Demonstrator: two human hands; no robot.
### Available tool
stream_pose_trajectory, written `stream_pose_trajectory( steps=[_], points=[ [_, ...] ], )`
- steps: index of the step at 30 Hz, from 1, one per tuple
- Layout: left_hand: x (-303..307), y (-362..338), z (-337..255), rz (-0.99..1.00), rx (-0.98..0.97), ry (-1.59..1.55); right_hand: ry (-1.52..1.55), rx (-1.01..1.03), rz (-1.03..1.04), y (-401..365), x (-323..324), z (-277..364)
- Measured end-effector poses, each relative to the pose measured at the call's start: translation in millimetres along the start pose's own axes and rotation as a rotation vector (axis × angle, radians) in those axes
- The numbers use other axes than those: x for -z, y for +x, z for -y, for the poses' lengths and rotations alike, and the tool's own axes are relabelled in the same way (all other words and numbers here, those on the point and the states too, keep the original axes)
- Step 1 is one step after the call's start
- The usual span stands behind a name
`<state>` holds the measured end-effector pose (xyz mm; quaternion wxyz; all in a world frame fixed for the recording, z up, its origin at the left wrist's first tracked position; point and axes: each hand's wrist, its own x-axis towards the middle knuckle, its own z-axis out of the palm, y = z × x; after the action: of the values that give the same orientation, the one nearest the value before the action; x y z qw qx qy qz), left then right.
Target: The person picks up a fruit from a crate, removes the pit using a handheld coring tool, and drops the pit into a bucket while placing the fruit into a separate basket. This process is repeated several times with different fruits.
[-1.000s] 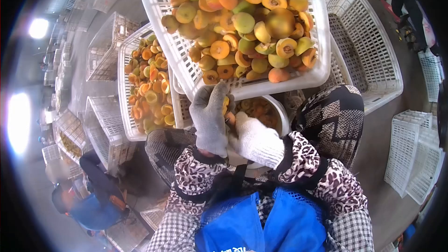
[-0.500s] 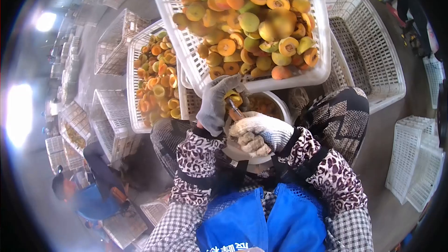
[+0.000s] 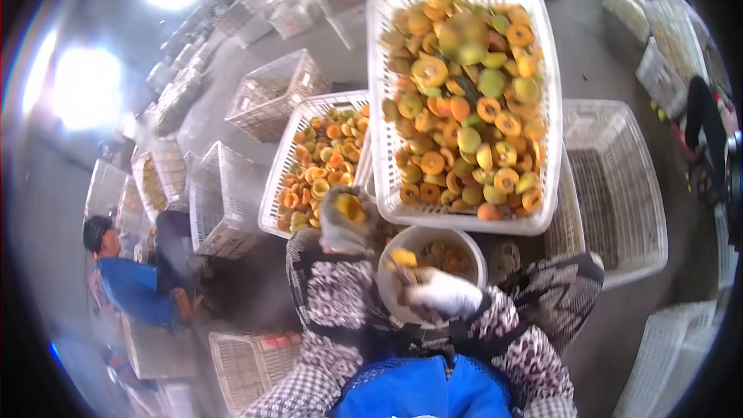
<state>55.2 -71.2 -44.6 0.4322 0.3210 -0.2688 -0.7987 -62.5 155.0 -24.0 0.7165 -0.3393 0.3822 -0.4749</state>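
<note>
My left hand [image 3: 343,224], in a grey glove, is closed around a yellow peach half [image 3: 351,208] beside the lower left corner of the large crate. In a white glove, my right hand [image 3: 443,294] grips a short pitting tool [image 3: 398,269] with a metal shaft; motion blurs it. A yellow piece of fruit [image 3: 403,258] shows at the tool's tip, over a white bucket [image 3: 477,251]. Dark pits or scraps [image 3: 449,258] lie inside the bucket. In front, the large white crate [image 3: 464,221] holds many halved peaches [image 3: 468,139].
Left of the large crate stands another crate [image 3: 272,215] with orange peach halves. An empty crate [image 3: 658,209] is at the right. More crates [image 3: 224,201] stand on the floor at the left. A person in blue [image 3: 139,286] sits at the far left.
My hands have moved apart; the left now carries the peach half away from the tool, towards the crate of orange halves. The view has tilted up, showing more of the crates.
</note>
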Motion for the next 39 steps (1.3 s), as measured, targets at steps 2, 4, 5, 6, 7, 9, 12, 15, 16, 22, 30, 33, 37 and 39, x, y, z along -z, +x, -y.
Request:
stream_pose_trajectory(
  steps=[2, 4, 5, 6, 7, 9, 12, 15, 16, 22, 30, 33, 37, 39],
  points=[
    [0, 38, -45, 0.063, -0.563, 0.673, -0.463, 0.251, -0.135, -9, 7, -13],
    [-37, 32, -73, -0.264, -1.119, 1.699, -1.019, 0.221, -0.385, -13, 27, -43],
    [-56, 30, -87, -0.62, -1.391, 2.024, -1.239, -0.003, -0.513, -15, 34, -54],
    [-63, 47, -83, -0.366, -1.415, 1.946, -1.34, -0.11, -0.53, -21, 43, -63],
    [-116, 20, -75, -0.155, -1.196, 1.689, -1.373, -0.137, -0.519, -26, 49, -71],
    [-133, 57, -12, 0.496, -1.24, 1.648, -1.386, -0.163, -0.513, -38, 55, -78],
    [-149, 81, 73, 0.951, -1.791, 1.766, -1.34, -0.145, -0.51, -46, 71, -98],
    [-153, 92, 103, 0.933, -1.537, 2.107, -1.258, -0.201, -0.536, -46, 87, -112],
    [-148, 90, 102, 0.94, -1.476, 2.031, -1.264, -0.314, -0.525, -49, 62, -69],
    [-171, 71, 87, 0.869, -1.076, 2.141, -1.176, -0.293, -0.608, -37, 14, -5],
    [-138, 8, 2, 0.292, 0.379, 0.255, -0.835, 0.31, -0.963, -16, 1, 41],
    [-119, -15, -2, 0.38, 0.433, 0.138, -0.663, 0.451, -0.926, 2, -5, 61],
    [-109, -27, 1, 0.501, 0.59, -0.042, -0.871, 0.324, -0.946, 16, 1, 48],
    [-123, -40, -2, 0.192, 0.456, -0.053, -0.864, 0.274, -0.919, 19, 2, 45]
  ],
)
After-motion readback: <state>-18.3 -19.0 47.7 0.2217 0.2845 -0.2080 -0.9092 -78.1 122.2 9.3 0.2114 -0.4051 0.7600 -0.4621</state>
